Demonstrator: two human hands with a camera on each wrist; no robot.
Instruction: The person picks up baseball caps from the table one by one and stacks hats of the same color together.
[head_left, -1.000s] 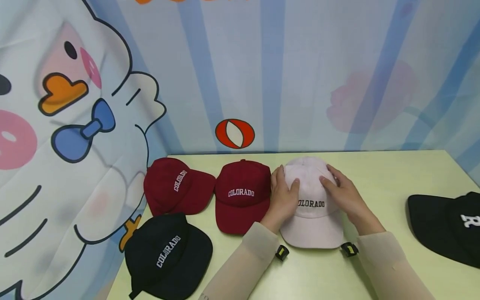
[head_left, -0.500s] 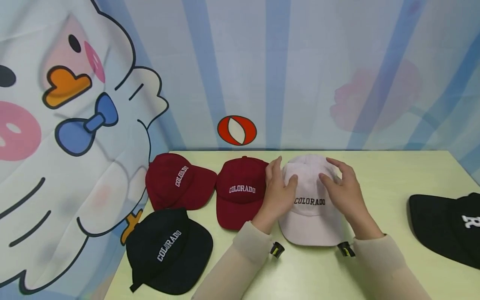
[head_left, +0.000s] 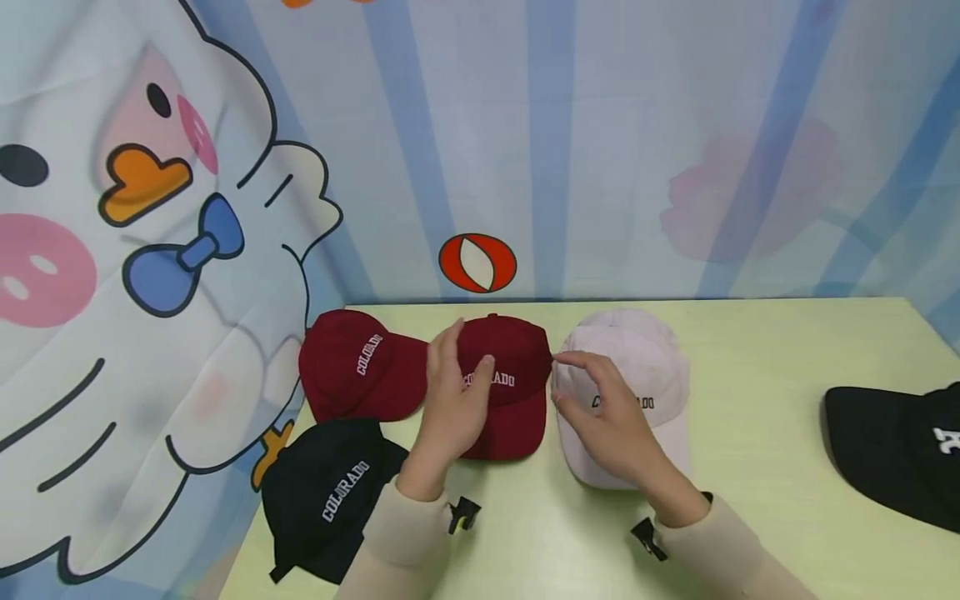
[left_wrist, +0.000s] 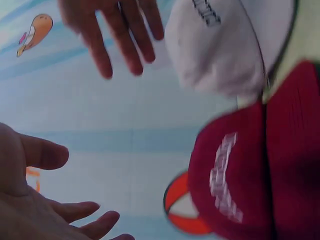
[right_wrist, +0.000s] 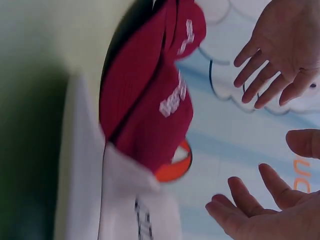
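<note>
hands: both have slid over from the pale pink cotton baseball cap with black COLORADO lettering [head_left: 630, 392] to the dark red cotton baseball cap with white COLORADO lettering [head_left: 501, 385] sitting right next to it, so the pink one looks done with and the red one is what's in hand now

left hand [head_left: 453, 400]: half a second ago it was on the pink cap's left side; now it's up against the left side of that red cap, fingers [head_left: 448, 354] straight and relaxed, thumb lying on the front panel, nothing clenched

right hand [head_left: 603, 421]: used to be resting on the pink crown, now it hovers over the pink cap's front with fingers loosely spread and the forefinger tip reaching toward the red cap's right edge, can't tell if it actually touches. Holding nothing

wrist views: both blurry, but they show two released palms with spread fingers and the red cap in the gap between them, so no grasp yet as far as I can see

pink cap: left sitting on the pale green surface [head_left: 757, 350], brim toward the person, just beside the red cap, edges about touching

red cap: same spot on the surface as before, middle of the back row, brim toward the person

other stuff: second dark red COLORADO cap [head_left: 352, 367] at the back left, a black COLORADO cap [head_left: 330, 492] at the front left, another black cap with white lettering [head_left: 900, 450] well off to the right, none of them shifted
</note>
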